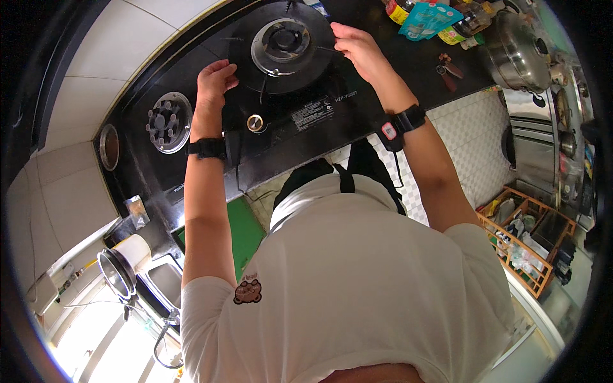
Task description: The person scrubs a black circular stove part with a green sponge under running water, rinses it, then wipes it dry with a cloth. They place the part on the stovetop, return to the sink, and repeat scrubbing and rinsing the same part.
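A round black pan-support ring (245,57) with small prongs surrounds the right burner (286,38) of a black gas cooktop (354,112). My left hand (214,82) pinches the ring's left edge between thumb and fingers. At the opposite edge, my right hand (360,50) has thumb and fingers on the rim. Whether the ring rests on the cooktop or is slightly raised, I cannot tell. In front of the ring sits a round control knob (255,123). The left burner (167,122) has its burner head exposed, with no ring around it.
Bottles (471,24) and a teal pouch (428,21) occupy the back right, near a key bunch (449,72) and a lidded steel pot (515,52). A round metal piece (109,147) leans at left. Beyond are a sink (165,277) and, rightward, a wooden rack (541,282).
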A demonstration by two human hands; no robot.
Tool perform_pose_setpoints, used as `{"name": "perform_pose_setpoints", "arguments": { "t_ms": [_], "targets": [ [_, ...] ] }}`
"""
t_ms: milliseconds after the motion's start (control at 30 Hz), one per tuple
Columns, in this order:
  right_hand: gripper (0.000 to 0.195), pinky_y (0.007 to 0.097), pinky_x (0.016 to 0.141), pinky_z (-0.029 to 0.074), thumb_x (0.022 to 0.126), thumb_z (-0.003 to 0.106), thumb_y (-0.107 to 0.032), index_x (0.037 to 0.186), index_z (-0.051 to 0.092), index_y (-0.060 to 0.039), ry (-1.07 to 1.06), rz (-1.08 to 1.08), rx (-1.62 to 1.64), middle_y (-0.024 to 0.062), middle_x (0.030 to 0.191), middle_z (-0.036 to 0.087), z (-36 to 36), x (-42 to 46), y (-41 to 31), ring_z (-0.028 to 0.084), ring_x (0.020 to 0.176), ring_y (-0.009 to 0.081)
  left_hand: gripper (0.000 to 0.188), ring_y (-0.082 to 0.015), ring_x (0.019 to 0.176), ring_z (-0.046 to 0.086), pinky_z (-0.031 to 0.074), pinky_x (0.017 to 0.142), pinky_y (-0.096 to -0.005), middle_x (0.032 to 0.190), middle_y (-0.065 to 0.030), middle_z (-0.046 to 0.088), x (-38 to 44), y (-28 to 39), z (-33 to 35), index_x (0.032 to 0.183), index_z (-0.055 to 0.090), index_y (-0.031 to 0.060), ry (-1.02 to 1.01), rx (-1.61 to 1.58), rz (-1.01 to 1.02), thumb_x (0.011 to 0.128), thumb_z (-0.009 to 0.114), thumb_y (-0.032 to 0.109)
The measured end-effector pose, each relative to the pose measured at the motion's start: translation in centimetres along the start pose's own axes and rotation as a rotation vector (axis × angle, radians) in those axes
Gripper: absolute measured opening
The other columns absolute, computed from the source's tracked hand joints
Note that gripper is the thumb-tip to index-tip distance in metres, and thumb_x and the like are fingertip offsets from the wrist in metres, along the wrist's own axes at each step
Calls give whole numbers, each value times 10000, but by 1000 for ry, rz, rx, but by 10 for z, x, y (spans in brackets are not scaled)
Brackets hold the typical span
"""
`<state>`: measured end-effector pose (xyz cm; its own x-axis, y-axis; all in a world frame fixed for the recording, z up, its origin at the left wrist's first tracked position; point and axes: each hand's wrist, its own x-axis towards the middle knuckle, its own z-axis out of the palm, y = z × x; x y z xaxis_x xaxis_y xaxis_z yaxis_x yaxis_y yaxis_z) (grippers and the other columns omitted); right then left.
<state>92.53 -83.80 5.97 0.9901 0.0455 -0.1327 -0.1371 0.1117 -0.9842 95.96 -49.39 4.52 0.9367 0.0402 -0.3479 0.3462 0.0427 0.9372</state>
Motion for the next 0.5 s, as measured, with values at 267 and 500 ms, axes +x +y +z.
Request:
{"name": "perform_pose_setpoints", "arguments": {
  "t_ms": [267,500],
  "targets": [
    [554,329,981,400,856,598,-98,1399,515,-36,76,61,-11,60,1289,597,-12,32,24,546,1129,158,420,-175,741,659,566,635,-283,952,-82,676,39,-9,7,1230,581,-22,-23,82,-94,858,723,112],
    [547,318,976,398,858,594,-110,1400,525,-67,24,69,65,38,1274,586,-23,40,28,538,1113,142,341,-170,682,656,567,587,-279,904,-83,680,54,-15,23,1153,606,-19,23,74,-122,844,722,67]
  ]
}}
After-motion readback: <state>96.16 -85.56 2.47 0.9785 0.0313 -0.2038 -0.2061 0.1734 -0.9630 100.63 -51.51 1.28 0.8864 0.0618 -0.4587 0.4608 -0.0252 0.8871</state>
